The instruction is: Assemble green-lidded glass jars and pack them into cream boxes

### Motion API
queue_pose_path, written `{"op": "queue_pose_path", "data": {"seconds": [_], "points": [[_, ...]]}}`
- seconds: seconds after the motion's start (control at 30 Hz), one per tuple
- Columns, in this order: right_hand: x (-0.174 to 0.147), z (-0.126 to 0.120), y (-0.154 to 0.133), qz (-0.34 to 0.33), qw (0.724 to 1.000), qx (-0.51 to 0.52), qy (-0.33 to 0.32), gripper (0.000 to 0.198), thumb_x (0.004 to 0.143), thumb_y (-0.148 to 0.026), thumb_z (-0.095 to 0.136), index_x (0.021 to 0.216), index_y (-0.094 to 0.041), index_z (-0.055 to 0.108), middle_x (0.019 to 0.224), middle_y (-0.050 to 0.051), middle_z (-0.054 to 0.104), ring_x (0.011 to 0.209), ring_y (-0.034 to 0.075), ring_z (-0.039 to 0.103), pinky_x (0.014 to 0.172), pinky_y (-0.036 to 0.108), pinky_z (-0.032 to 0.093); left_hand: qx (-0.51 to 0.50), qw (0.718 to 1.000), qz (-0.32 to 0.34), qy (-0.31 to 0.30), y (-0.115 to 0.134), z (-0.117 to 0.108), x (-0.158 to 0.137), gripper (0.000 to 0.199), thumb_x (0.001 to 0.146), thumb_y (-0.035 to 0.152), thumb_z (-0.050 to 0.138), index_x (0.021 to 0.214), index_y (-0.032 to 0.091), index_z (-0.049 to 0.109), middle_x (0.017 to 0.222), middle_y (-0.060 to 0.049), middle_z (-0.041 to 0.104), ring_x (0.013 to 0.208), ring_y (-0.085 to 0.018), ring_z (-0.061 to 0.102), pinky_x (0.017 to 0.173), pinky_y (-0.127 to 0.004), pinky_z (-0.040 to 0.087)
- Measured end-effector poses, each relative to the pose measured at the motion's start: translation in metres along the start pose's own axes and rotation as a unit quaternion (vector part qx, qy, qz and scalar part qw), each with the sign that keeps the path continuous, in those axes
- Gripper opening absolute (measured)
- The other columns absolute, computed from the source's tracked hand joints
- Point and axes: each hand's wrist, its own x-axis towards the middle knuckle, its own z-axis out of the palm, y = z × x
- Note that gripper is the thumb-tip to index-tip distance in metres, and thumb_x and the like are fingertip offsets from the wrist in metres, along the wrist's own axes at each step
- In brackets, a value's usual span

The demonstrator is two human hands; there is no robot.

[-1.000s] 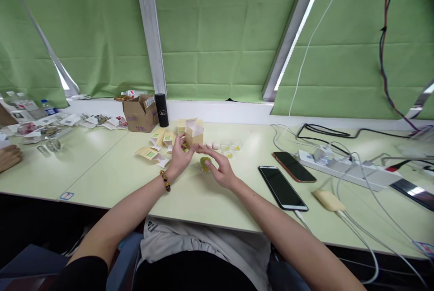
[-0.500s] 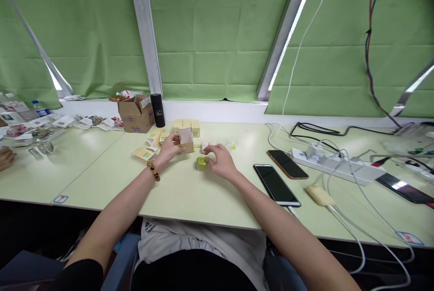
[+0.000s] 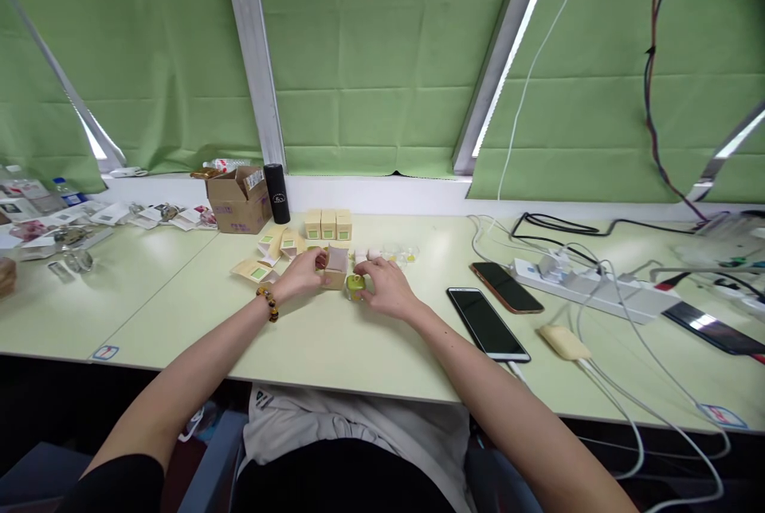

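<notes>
My left hand point(image 3: 304, 274), a beaded bracelet point(image 3: 267, 303) at its wrist, grips a small cream carton point(image 3: 335, 279) from the left. The carton's top flap stands up. Just right of it is a small clear jar with a green lid point(image 3: 355, 285), low over or on the table. My right hand point(image 3: 386, 287) has its thumb and fingers closed around the jar's right side and top. Beyond my hands stand several closed cartons point(image 3: 328, 225) in a row. Folded-open cartons point(image 3: 253, 269) lie left of my left hand, and small clear and white pieces point(image 3: 399, 252) lie behind my right hand.
A cardboard box point(image 3: 239, 202) and a black cylinder point(image 3: 276, 193) stand at the back left. Two phones point(image 3: 487, 323), a power strip point(image 3: 591, 290) and loose cables occupy the right. Packets point(image 3: 149, 215) line the far left, where another person's hand point(image 3: 5, 276) shows at the edge.
My left hand has brought the carton slightly right and lower, closer to the jar. My right hand's fingers have closed in on the green-lidded jar.
</notes>
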Motion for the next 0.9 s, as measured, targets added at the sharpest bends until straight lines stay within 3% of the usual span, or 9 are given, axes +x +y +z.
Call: {"op": "queue_pose_path", "data": {"seconds": [0.1,0.3,0.43,0.57,0.67,0.77,0.9], "points": [[0.0,0.001,0.0,0.005,1.0,-0.013,-0.005,0.035,0.08,-0.026,0.081,0.112,-0.023,0.066,0.109,0.01,0.075,0.109,0.032,0.066,0.09,0.042,0.045,0.047,0.998,-0.009,-0.045,-0.003,0.003,-0.009,0.049,0.061,0.023,0.086,0.107,0.018,0.069,0.101,-0.008,0.074,0.094,-0.028,0.07,0.086,-0.041,0.056],[-0.001,-0.005,-0.002,0.054,0.998,-0.014,-0.025,0.043,0.081,-0.025,0.079,0.122,-0.023,0.064,0.11,0.007,0.076,0.1,0.027,0.069,0.081,0.036,0.045,0.056,0.998,0.011,0.003,-0.003,0.009,-0.019,0.072,0.07,0.033,0.087,0.131,0.022,0.051,0.12,-0.011,0.067,0.112,-0.029,0.066,0.097,-0.045,0.053],[-0.002,-0.008,-0.002,0.058,0.998,-0.003,-0.038,0.045,0.082,-0.025,0.078,0.124,-0.025,0.062,0.118,0.005,0.075,0.101,0.024,0.069,0.077,0.032,0.044,0.053,0.989,0.1,0.091,0.006,0.008,-0.021,0.038,0.091,0.035,0.069,0.123,0.024,0.051,0.127,-0.011,0.059,0.118,-0.023,0.062,0.102,-0.04,0.052],[-0.002,-0.007,-0.004,0.065,0.997,0.004,-0.043,0.045,0.083,-0.025,0.076,0.125,-0.026,0.06,0.121,0.005,0.075,0.099,0.023,0.07,0.072,0.031,0.042,0.111,0.977,0.165,0.079,0.013,0.009,-0.023,0.014,0.096,0.033,0.063,0.103,0.022,0.068,0.133,-0.011,0.055,0.131,-0.026,0.055,0.113,-0.043,0.046],[-0.002,-0.006,-0.004,0.07,0.997,0.005,-0.043,0.043,0.082,-0.023,0.076,0.123,-0.026,0.06,0.119,0.005,0.076,0.099,0.024,0.07,0.071,0.031,0.042,0.121,0.979,0.151,0.057,0.01,0.014,-0.022,0.022,0.098,0.035,0.06,0.11,0.022,0.074,0.142,-0.012,0.055,0.135,-0.027,0.055,0.116,-0.044,0.044],[-0.001,-0.006,0.0,0.072,0.997,0.018,-0.018,0.041,0.082,-0.022,0.075,0.12,-0.027,0.061,0.116,0.004,0.076,0.099,0.025,0.07,0.072,0.032,0.043,0.101,0.986,0.113,0.068,0.004,0.017,-0.019,0.028,0.099,0.036,0.059,0.118,0.02,0.072,0.131,-0.013,0.066,0.121,-0.026,0.063,0.107,-0.044,0.05],[0.0,-0.006,0.006,0.084,0.99,0.078,0.088,0.039,0.081,-0.026,0.075,0.118,-0.027,0.061,0.112,0.003,0.075,0.097,0.025,0.069,0.074,0.034,0.048,0.057,0.992,0.072,0.082,-0.001,0.018,-0.017,0.034,0.097,0.036,0.062,0.125,0.018,0.069,0.125,-0.012,0.073,0.106,-0.024,0.068,0.099,-0.041,0.053]]}}
